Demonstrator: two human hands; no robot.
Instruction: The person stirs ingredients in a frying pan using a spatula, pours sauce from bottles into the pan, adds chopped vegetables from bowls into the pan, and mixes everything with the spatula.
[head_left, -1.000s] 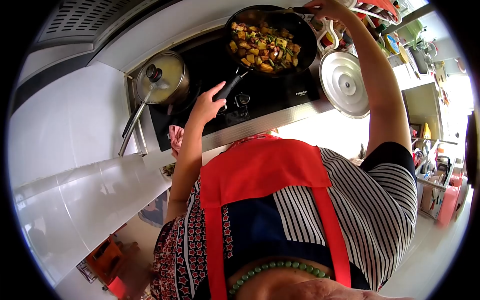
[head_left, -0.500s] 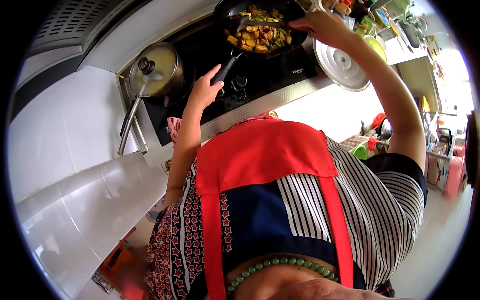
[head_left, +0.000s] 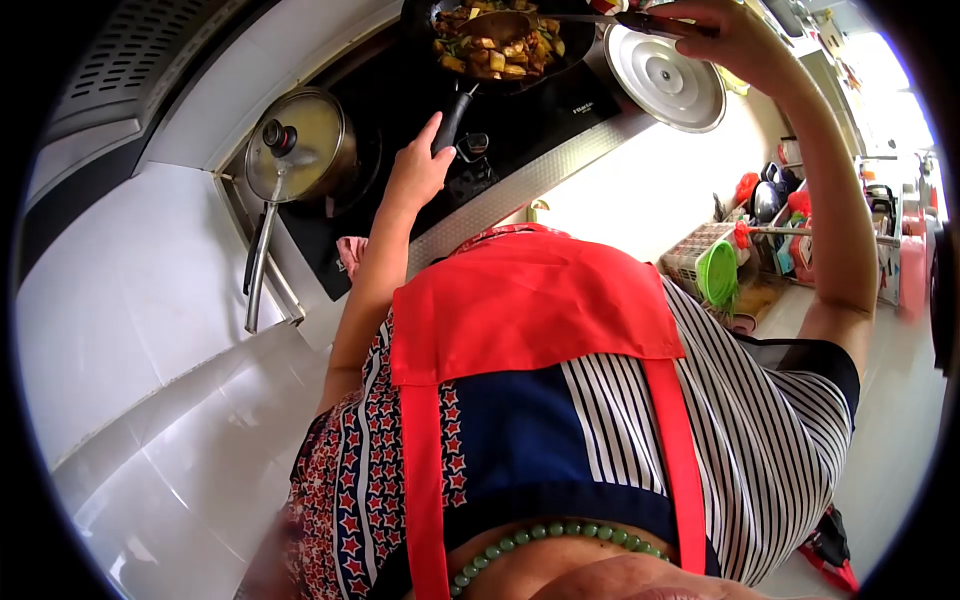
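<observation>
A dark wok (head_left: 577,40) with browned chunks of food (head_left: 497,58) and green pieces sits on the black cooktop (head_left: 545,110). My left hand (head_left: 418,168) is closed around the wok's black handle (head_left: 453,122), with the index finger lying along it. My right hand (head_left: 722,32) grips the dark handle of a spatula (head_left: 500,25), whose broad metal head rests over the food. Left of the wok stands a steel saucepan (head_left: 338,165) under a glass lid (head_left: 300,130) with a black knob.
A large round metal lid (head_left: 690,90) lies right of the cooktop. Farther right are a basket with a green bowl (head_left: 716,272) and a rack of utensils (head_left: 880,215). The saucepan's long handle (head_left: 262,265) points toward my side. A pink cloth (head_left: 350,252) lies by my left forearm.
The spatula has swung from the wok's right side across the food, and my right hand has moved outward to the right. My left hand stays at the wok handle while the view shifts.
</observation>
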